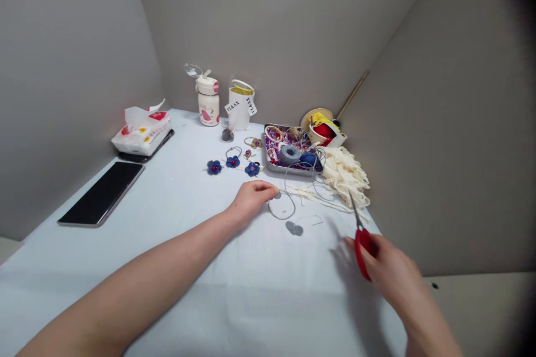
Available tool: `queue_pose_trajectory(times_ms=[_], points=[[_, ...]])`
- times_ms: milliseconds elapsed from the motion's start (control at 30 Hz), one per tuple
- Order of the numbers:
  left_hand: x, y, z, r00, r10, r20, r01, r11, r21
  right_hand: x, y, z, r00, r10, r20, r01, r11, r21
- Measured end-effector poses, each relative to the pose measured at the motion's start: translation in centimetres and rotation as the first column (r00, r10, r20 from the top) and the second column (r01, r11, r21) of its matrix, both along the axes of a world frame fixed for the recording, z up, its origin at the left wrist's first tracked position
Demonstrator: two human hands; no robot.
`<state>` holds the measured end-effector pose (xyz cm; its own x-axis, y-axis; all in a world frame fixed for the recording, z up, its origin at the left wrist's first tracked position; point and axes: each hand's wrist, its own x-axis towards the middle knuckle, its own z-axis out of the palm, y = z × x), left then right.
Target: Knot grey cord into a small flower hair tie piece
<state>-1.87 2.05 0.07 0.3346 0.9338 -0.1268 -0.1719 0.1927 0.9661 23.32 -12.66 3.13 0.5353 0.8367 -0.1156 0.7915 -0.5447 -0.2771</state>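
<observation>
My left hand (253, 199) is closed in a pinch on a small round grey crocheted piece (277, 194). Grey yarn (283, 218) loops from that piece and runs up toward a spool of grey yarn (289, 154) in the tray. In my right hand (393, 268) is a pair of red-handled scissors (360, 240), blades pointing up and away; whether the blades are parted I cannot tell. Between the hands, several flat grey round pieces (294, 228) lie overlapping on the table. A thin needle-like strip (317, 223) rests beside them.
A metal tray (276, 168) holds yarn and beads, with cream lace (345, 175) heaped to its right. Blue flowers (214, 167) lie left of the tray. A bottle (208, 106) and white cup (240, 111) stand behind. A phone (103, 194) and tissue pack (142, 133) are at left.
</observation>
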Motion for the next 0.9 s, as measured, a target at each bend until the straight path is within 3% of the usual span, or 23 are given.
queue_pose_trajectory(times_ms=[100, 200, 267, 367, 467, 567, 667, 767, 900], points=[[0.1, -0.1, 0.0, 1.0, -0.001, -0.005, 0.001, 1.0, -0.003, 3.9, -2.1, -2.2, 0.979, -0.014, 0.205, 0.03, 0.997, -0.072], [0.2, -0.3, 0.0, 1.0, -0.009, -0.015, 0.009, 1.0, -0.005, 5.9, -3.6, -4.0, 0.968, -0.029, 0.25, 0.045, 0.997, -0.059], [0.2, -0.4, 0.1, 1.0, -0.011, -0.023, 0.011, 1.0, -0.015, 6.0, -4.1, -4.3, 0.962, -0.042, 0.27, 0.054, 0.998, -0.035], [0.1, -0.4, 0.1, 0.999, -0.016, -0.037, 0.015, 1.0, -0.018, 4.7, -3.7, -3.1, 0.952, 0.082, 0.296, -0.082, 0.997, -0.011], [0.1, -0.4, 0.1, 0.999, -0.025, -0.043, 0.025, 1.0, -0.006, 2.1, -1.4, -1.0, 0.947, 0.163, 0.278, -0.218, 0.959, 0.179], [0.1, -0.4, 0.0, 0.999, -0.031, -0.038, 0.031, 1.0, 0.002, -1.0, 2.5, 0.6, 0.88, 0.42, 0.221, -0.47, 0.835, 0.285], [0.1, -0.4, 0.1, 0.998, -0.026, -0.049, 0.027, 1.0, 0.007, -3.7, 6.6, 0.9, 0.763, 0.617, 0.191, -0.646, 0.726, 0.237], [0.2, -0.5, 0.3, 0.998, -0.025, -0.056, 0.026, 1.0, 0.011, -5.5, 9.2, 0.3, 0.712, 0.687, 0.144, -0.702, 0.699, 0.133], [0.3, -0.7, 0.5, 0.997, -0.046, -0.058, 0.046, 0.999, 0.007, -7.0, 10.7, -0.8, 0.695, 0.715, 0.079, -0.719, 0.687, 0.11]])
